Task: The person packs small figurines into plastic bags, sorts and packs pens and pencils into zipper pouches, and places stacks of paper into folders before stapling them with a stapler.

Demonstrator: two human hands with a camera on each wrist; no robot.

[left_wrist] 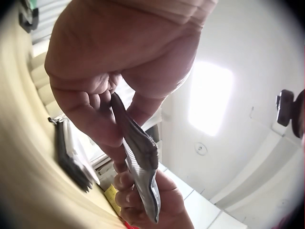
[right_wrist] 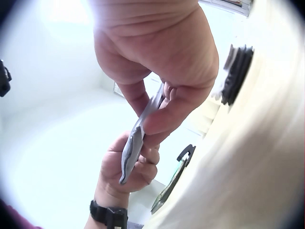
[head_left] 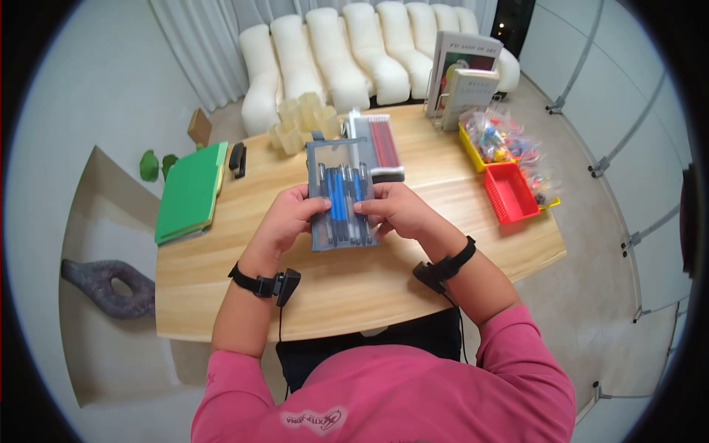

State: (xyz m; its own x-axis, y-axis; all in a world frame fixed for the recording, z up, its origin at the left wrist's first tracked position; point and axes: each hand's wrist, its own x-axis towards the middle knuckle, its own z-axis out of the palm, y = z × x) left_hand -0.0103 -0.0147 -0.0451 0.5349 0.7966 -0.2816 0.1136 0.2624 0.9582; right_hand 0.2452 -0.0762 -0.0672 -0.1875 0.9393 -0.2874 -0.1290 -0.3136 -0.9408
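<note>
A grey pouch with a clear front [head_left: 340, 230] is held up over the table, several blue, black and clear pens [head_left: 340, 196] showing inside it. The left hand [head_left: 289, 214] grips its left edge, thumb on the front and fingers behind. On the opposite edge the right hand [head_left: 402, 210] pinches it the same way. Seen edge-on in the left wrist view, the pouch [left_wrist: 140, 155] is thin and slightly bulged, between the left hand [left_wrist: 119, 62] and the other hand. The right wrist view shows the pouch [right_wrist: 133, 148] below the right hand [right_wrist: 162, 57].
Green folders [head_left: 190, 188] and a black stapler [head_left: 237, 160] lie at the left. Behind the pouch are pale cups [head_left: 299, 122] and flat cases [head_left: 382, 144]. A red basket [head_left: 511, 193], a yellow tray with bagged items [head_left: 491, 140] and upright books [head_left: 467, 88] stand at the right.
</note>
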